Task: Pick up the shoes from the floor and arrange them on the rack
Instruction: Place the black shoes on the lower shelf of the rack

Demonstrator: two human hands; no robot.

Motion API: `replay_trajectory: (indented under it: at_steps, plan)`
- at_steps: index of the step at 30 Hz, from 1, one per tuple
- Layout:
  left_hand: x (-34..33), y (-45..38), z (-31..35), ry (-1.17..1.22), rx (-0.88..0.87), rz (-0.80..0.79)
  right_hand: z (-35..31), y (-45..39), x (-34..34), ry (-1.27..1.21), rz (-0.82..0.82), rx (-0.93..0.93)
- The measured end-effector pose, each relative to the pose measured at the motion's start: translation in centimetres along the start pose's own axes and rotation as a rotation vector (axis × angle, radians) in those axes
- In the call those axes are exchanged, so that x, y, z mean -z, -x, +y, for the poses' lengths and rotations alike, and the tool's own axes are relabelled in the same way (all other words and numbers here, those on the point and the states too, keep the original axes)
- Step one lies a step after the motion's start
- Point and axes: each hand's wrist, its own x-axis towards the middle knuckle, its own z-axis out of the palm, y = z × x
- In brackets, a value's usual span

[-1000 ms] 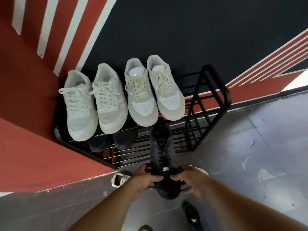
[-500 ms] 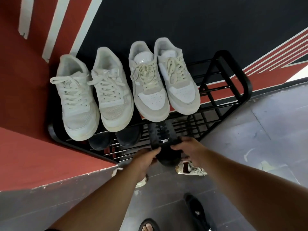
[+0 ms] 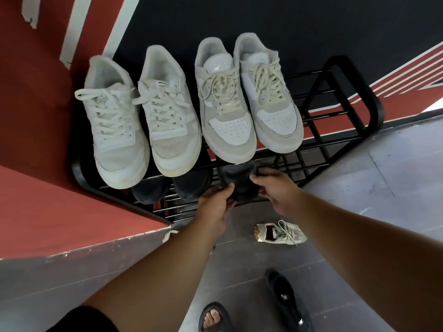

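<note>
A black shoe (image 3: 236, 179) lies on the lower shelf of the black metal rack (image 3: 354, 92), mostly hidden under the top shelf. My left hand (image 3: 217, 203) grips its heel from the left and my right hand (image 3: 275, 188) holds it from the right. Beside it, two black shoes (image 3: 189, 185) show their heels on the same shelf. On the top shelf stand two white sneakers (image 3: 141, 125) and two grey-and-white sneakers (image 3: 247, 104). A beige shoe (image 3: 278, 233) and a black shoe (image 3: 287, 300) lie on the floor.
A red wall (image 3: 48, 207) juts out left of the rack, with a white shoe's edge (image 3: 169, 234) peeping from behind my left arm. My sandalled foot (image 3: 213, 317) stands on the grey floor (image 3: 383, 188). The rack's right part holds no shoes.
Both hands have pushed the black shoe forward from above the floor onto the lower shelf, under the top shelf. The view has moved closer to the rack.
</note>
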Motion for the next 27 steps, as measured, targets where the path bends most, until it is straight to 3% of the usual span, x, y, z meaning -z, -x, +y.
replay_trajectory:
  at_steps: [3,6,16,21,27]
  plan:
    - [-0.2,0.2,-1.0,0.086,0.014,0.062,1.1,0.4,0.0,-0.014,0.061,-0.05]
    - [-0.2,0.4,-1.8,0.05,0.016,0.018,1.8,1.0,-0.1,-0.007,-0.011,-0.167]
    - [-0.8,-0.6,-1.2,0.111,-0.008,-0.048,1.1,0.2,-0.6,-0.173,-0.018,-0.095]
    - [-2.1,-1.4,-0.4,0.174,-0.058,0.148,0.9,-0.6,-0.9,-0.171,-0.029,-0.007]
    - [-2.7,-1.3,-0.6,0.171,-0.054,0.251,1.9,0.0,1.0,-0.185,-0.103,-0.075]
